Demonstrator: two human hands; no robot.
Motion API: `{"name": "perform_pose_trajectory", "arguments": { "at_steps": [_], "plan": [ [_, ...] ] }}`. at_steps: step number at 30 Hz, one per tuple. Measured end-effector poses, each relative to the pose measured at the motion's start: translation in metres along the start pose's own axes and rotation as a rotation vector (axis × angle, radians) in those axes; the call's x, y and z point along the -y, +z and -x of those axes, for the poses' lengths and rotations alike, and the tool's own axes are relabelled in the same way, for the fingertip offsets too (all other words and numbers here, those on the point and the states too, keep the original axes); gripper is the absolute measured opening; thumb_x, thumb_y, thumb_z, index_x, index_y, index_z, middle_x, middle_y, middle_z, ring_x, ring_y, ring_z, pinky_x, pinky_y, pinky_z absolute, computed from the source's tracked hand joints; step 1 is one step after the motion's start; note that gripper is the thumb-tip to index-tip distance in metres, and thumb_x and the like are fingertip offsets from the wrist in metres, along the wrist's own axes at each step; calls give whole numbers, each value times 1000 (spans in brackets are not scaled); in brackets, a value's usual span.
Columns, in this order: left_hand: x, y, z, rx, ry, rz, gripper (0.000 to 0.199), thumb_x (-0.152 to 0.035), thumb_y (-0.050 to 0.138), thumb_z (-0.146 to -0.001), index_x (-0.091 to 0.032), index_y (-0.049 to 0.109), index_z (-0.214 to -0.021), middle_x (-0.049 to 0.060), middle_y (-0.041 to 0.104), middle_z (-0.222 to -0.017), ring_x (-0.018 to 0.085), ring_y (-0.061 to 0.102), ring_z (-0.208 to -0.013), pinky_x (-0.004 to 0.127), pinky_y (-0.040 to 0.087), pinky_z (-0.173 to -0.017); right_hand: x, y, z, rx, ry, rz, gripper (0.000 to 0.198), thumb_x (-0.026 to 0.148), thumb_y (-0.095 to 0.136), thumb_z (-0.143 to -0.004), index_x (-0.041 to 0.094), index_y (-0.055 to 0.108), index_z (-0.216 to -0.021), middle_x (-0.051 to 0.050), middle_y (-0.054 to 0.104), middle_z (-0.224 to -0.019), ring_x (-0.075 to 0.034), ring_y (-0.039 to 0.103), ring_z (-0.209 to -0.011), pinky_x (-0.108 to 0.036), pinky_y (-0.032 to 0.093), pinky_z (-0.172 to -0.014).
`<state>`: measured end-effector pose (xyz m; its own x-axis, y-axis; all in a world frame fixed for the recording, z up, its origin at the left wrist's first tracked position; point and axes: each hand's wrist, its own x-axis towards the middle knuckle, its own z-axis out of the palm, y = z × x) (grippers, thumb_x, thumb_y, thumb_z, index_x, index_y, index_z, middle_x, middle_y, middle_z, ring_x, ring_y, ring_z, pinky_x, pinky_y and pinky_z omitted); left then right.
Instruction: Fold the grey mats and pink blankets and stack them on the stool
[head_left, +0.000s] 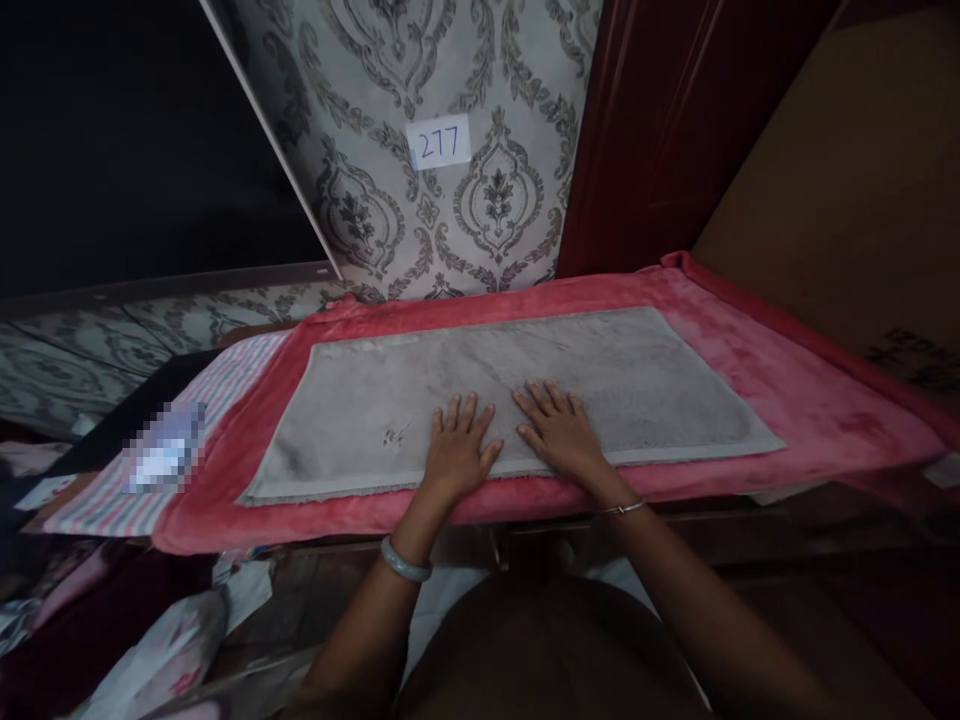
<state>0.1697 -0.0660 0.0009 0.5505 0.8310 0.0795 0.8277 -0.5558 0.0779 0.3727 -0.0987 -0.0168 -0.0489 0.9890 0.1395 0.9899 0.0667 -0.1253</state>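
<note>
A grey towel (480, 380) lies spread out in a long rectangle on a pink plush blanket (757, 370). My left hand (459, 445) rests flat on the towel near its front edge, fingers spread. Beside it, a short way to the right, my right hand (559, 428) also lies palm down on the towel with its fingers apart. Neither hand grips anything. A small dark embroidered-looking mark (394, 434) shows on the towel left of my left hand. The towel's front edge looks slightly layered or frayed.
Left of the blanket lies a striped cloth (225, 385) with a blurred-out object (165, 447) on it. A large dark screen (142, 140) stands at the back left. On the right leans a big cardboard box (855, 190). Bags and cloths (165, 650) pile up at lower left.
</note>
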Motion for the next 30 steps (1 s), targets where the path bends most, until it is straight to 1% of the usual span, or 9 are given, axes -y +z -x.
{"name": "perform_pose_trajectory", "arguments": {
  "at_steps": [2,7,12,14,16,19,23,26,30],
  "plan": [
    [4,-2,4,1,-24,-10,61,-51,39,-100,-28,36,-156,7,24,-166,34,18,-154,64,19,-121,0,-2,0,6,5,3,59,46,33,-103,29,32,-159,-4,21,-165,-32,17,-152,-59,19,-120],
    [18,0,19,-52,-130,-45,62,-52,38,-99,-27,38,-155,8,26,-165,35,19,-153,64,21,-120,2,-3,-1,28,9,11,59,46,32,-103,28,30,-159,-3,20,-166,-31,15,-153,-57,19,-121],
    [32,1,41,-71,-219,-51,62,-51,36,-99,-24,37,-156,10,27,-164,34,24,-152,64,17,-121,-3,6,0,-1,-2,9,59,49,28,-102,31,32,-159,-2,24,-165,-31,19,-152,-58,22,-119],
    [38,0,50,-87,-255,-59,62,-50,35,-100,-23,37,-156,10,28,-164,33,23,-152,63,18,-122,-5,11,0,-14,-8,7,60,50,26,-102,31,33,-158,-2,24,-165,-32,19,-152,-59,22,-119],
    [43,-1,58,-108,-298,-77,62,-50,35,-100,-22,38,-155,11,28,-164,33,23,-152,62,20,-121,-5,14,0,-17,-13,11,60,50,26,-102,30,34,-158,-2,24,-165,-32,19,-152,-59,22,-119],
    [54,-2,70,-149,-386,-121,63,-50,37,-100,-19,41,-154,15,28,-163,35,26,-151,61,24,-120,-4,15,0,-3,-4,29,61,49,25,-101,29,34,-158,-2,24,-165,-32,17,-152,-58,21,-120],
    [72,-2,86,-189,-450,-170,64,-49,40,-99,-13,43,-152,22,35,-159,37,33,-147,57,29,-118,-4,14,0,-16,-12,34,61,50,25,-101,29,35,-158,-2,25,-165,-32,19,-152,-58,22,-119],
    [88,-2,100,-234,-484,-194,64,-48,42,-98,-13,44,-152,22,39,-157,39,35,-146,57,31,-117,-4,14,0,-10,-15,31,60,50,25,-102,29,36,-157,-3,26,-164,-32,20,-152,-58,22,-119],
    [104,-2,115,-292,-535,-204,60,-47,45,-98,-15,50,-148,22,42,-155,42,36,-145,57,32,-116,-3,12,-1,-8,-11,31,60,51,26,-102,30,35,-157,-3,26,-164,-31,20,-152,-57,22,-119]
  ]
}}
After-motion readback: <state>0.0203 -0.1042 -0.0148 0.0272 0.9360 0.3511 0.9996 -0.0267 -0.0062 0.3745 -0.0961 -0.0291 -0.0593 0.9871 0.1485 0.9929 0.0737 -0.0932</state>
